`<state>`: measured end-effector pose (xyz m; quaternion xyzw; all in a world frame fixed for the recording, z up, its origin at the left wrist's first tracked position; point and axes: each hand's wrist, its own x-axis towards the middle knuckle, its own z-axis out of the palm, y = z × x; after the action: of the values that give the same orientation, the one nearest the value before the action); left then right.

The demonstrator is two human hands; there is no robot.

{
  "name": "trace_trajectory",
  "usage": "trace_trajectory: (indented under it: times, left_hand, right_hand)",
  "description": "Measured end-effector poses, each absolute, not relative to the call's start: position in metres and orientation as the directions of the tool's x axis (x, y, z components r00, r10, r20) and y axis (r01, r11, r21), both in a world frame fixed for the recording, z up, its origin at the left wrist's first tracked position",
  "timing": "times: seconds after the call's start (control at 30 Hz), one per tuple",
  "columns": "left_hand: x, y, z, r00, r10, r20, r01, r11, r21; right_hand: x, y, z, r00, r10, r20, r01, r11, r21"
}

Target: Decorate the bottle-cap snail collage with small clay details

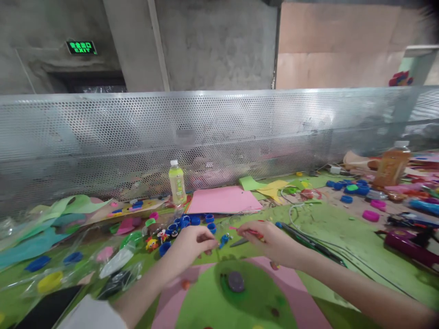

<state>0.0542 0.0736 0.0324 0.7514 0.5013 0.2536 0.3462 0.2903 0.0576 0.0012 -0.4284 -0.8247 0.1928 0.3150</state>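
Note:
My left hand (pixel 192 246) hovers over the green table, fingers pinched together on something too small to make out. My right hand (pixel 270 242) is closed on scissors (pixel 245 238) with red handles, the grey blades pointing left toward the left fingertips. A small blue piece (pixel 224 238) lies between the two hands. Just below them sits a green foam shape on a pink sheet (pixel 240 292), with a dark round cap (pixel 236 281) on it.
Blue bottle caps (pixel 192 221) and small toy figures (pixel 156 240) lie beyond the left hand. A green drink bottle (pixel 177 183) stands by a pink sheet (pixel 222 200). A perforated metal screen (pixel 219 132) backs the table. An orange bottle (pixel 391 167), cords and a purple tool (pixel 411 244) are at right.

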Motion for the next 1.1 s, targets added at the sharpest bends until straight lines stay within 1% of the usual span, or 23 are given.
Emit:
trace_trajectory:
  times: [0.13, 0.23, 0.33, 0.43, 0.57, 0.73, 0.83, 1.0, 1.1]
  left_hand:
    - [0.027, 0.044, 0.035, 0.257, 0.964, 0.07, 0.589, -0.214, 0.779]
    - [0.01, 0.035, 0.031, 0.167, 0.981, 0.103, 0.577, -0.182, 0.796]
    - [0.0, 0.036, 0.024, 0.111, 0.989, 0.102, 0.5, -0.144, 0.854]
    - [0.0, 0.038, 0.017, 0.107, 0.991, 0.077, 0.368, -0.112, 0.923]
    - [0.008, 0.035, 0.01, 0.134, 0.99, 0.035, 0.194, -0.06, 0.979]
    - [0.007, 0.028, 0.004, 0.165, 0.986, 0.016, 0.032, -0.022, 0.999]
    - [0.003, 0.028, 0.003, 0.179, 0.984, 0.011, 0.0, -0.011, 1.0]
    - [-0.001, 0.03, 0.004, 0.174, 0.985, -0.017, 0.013, 0.015, 1.0]
    - [0.004, 0.026, 0.004, 0.217, 0.976, -0.03, 0.0, 0.03, 1.0]
  right_hand:
    - [0.288, 0.064, -0.006, -0.52, 0.765, 0.379, 0.602, 0.644, -0.472]
    - [0.29, 0.086, -0.012, -0.614, 0.694, 0.376, 0.575, 0.72, -0.389]
    - [0.287, 0.101, -0.01, -0.684, 0.615, 0.392, 0.524, 0.789, -0.323]
    - [0.265, 0.093, 0.002, -0.707, 0.552, 0.442, 0.471, 0.834, -0.289]
    - [0.216, 0.068, 0.013, -0.713, 0.474, 0.516, 0.367, 0.88, -0.3]
    - [0.179, 0.063, 0.006, -0.668, 0.415, 0.618, 0.289, 0.91, -0.298]
    - [0.183, 0.069, 0.0, -0.619, 0.411, 0.669, 0.286, 0.912, -0.295]
    - [0.199, 0.071, 0.001, -0.465, 0.498, 0.732, 0.359, 0.862, -0.358]
    - [0.199, 0.063, 0.0, -0.463, 0.493, 0.737, 0.336, 0.867, -0.368]
